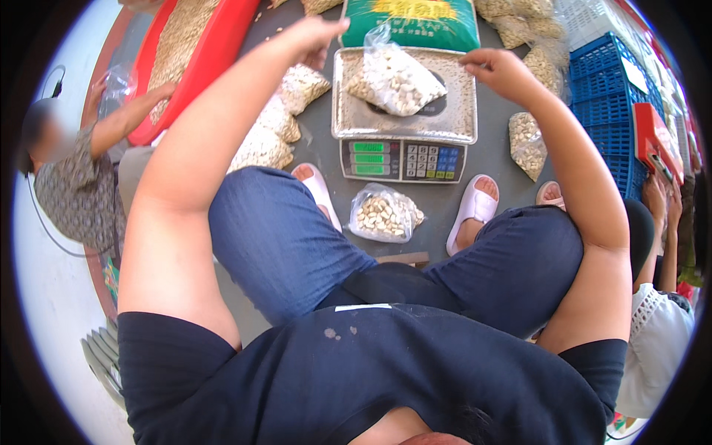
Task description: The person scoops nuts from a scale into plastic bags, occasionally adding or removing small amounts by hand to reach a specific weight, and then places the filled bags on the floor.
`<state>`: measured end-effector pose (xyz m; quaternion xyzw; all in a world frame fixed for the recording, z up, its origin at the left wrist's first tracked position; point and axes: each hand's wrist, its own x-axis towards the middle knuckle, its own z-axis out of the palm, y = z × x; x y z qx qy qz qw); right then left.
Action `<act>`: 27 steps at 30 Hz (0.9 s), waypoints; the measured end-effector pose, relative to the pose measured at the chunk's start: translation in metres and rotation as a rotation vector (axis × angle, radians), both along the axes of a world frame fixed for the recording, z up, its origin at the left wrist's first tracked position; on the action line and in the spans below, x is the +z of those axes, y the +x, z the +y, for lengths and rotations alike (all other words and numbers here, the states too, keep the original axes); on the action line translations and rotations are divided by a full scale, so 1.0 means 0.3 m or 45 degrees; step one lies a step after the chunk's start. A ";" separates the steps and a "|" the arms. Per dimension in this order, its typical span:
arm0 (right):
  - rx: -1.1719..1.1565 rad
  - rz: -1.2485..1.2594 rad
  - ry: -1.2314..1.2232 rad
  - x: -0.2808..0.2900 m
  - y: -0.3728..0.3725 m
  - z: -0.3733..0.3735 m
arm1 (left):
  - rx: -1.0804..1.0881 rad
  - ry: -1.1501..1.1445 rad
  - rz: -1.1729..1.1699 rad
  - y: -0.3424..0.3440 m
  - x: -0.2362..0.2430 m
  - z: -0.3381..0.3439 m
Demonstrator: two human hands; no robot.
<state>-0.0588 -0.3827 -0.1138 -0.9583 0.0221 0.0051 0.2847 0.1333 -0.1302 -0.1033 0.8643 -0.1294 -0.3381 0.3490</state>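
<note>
A clear plastic bag of pale, flat dried pieces (400, 80) lies on the metal pan (348, 122) of a digital weighing scale (404, 161). Its gathered top points away from me. My left hand (317, 43) hovers to the left of the pan's far corner, fingers apart and nothing visible in them. On the other side, my right hand (498, 73) is at the pan's right edge, thumb and forefinger apart, also with nothing visible between them. Neither hand touches the bag. Green digits glow on the scale's display (368, 158).
Another filled bag (382, 213) sits between my feet. More filled bags (265, 141) are heaped at left, one bag (526, 144) at right. A green and yellow sack (411, 26) stands behind the scale. Left, a person reaches into a red tub (230, 37); right are blue crates (608, 96) and another person's hands (660, 200).
</note>
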 end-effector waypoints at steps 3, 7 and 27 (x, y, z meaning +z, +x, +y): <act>-0.059 -0.112 -0.051 0.076 0.043 0.030 | 0.048 -0.428 0.052 0.041 0.167 -0.064; 0.022 -0.362 -0.148 0.149 0.206 0.135 | 0.118 -0.806 -0.359 0.064 0.175 -0.089; -0.572 0.216 -0.394 -0.337 0.270 0.391 | -0.264 -0.470 -0.595 -0.108 -0.300 -0.201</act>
